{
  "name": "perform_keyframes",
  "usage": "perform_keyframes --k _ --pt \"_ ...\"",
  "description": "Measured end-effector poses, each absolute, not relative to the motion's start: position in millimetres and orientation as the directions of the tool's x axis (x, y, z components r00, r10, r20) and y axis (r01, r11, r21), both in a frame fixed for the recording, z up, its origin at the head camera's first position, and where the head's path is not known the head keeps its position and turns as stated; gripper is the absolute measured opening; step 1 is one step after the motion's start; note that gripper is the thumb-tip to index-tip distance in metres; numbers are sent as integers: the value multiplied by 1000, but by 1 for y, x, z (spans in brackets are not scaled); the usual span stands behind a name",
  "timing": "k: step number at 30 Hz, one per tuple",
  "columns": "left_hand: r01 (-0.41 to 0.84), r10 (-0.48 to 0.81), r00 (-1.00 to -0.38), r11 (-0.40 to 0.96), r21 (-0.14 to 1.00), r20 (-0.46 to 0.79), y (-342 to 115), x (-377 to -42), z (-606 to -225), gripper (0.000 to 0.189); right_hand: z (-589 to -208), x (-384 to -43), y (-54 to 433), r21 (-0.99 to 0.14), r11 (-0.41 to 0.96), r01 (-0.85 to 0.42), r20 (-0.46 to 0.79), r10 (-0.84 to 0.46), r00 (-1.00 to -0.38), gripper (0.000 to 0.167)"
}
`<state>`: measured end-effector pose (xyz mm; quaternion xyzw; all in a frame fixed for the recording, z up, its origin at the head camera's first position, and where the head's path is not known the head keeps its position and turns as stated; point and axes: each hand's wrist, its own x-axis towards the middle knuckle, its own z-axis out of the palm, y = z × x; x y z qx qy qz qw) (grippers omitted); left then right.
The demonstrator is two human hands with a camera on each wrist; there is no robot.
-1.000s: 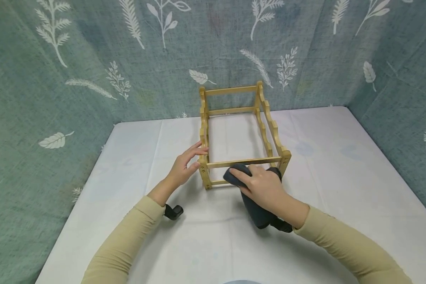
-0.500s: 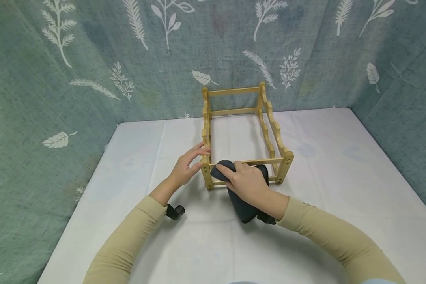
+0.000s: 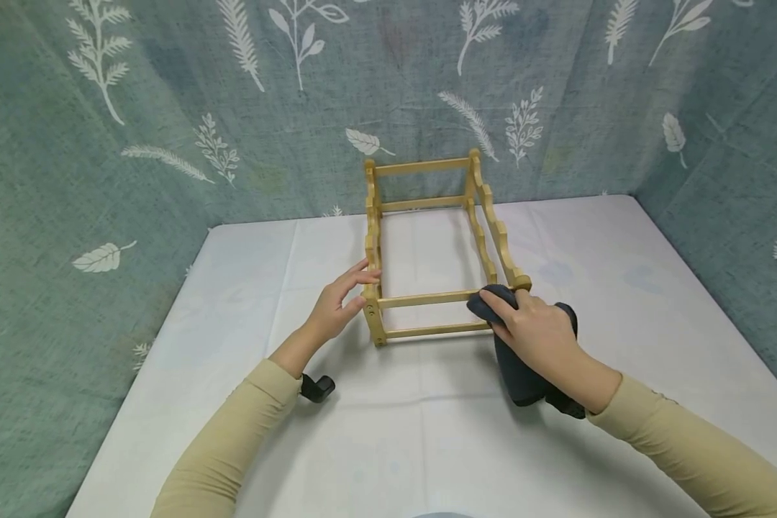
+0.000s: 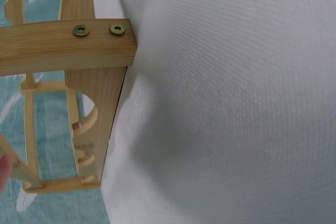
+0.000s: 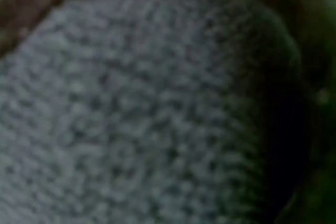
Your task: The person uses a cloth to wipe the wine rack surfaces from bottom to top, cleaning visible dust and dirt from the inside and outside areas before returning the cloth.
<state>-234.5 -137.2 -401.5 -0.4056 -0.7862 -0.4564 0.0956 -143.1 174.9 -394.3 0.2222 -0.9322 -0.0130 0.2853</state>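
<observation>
A light wooden rack with scalloped side rails stands on the white-covered table in the head view. At its near left corner my left hand holds the left side, fingers over the rail and thumb against the outside. The left wrist view shows a rack bar with two bolts, and a fingertip at the left edge. My right hand grips a dark cloth against the near right corner, covering that corner's post. In the right wrist view the cloth fills nearly everything, blurred.
A green-grey curtain with white leaf prints surrounds the back and sides of the table. A black wrist device sits under the left wrist. A pale blue rounded edge shows at the bottom.
My right hand first slid the cloth left along the near rail, then brought it right to the near right corner. The left hand and the rack have stayed in place.
</observation>
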Motion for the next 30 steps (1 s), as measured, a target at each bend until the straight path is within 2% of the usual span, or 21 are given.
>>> perform_keyframes --k 5,9,13,16,23,30 --pt "728 558 -646 244 641 521 -136 -234 -401 72 -396 -137 194 142 920 -367 552 -381 -742 50" --pt "726 559 -645 235 646 521 -136 -234 -401 72 -396 -134 197 118 931 -344 529 -353 -772 48" --pt "729 553 -645 237 642 527 -137 -235 -402 72 -398 -130 187 136 918 -372 488 -388 -781 48" --pt "732 550 -643 238 638 533 -137 -235 -402 73 -401 -129 173 157 881 -446 471 -464 -750 49" --pt "726 551 -647 236 646 526 -138 -233 -401 72 -402 -139 132 164 777 -608 492 -599 -632 47" --pt "727 553 -647 241 643 525 -138 -232 -400 74 -394 -153 90 154 747 -646 514 -619 -593 49"
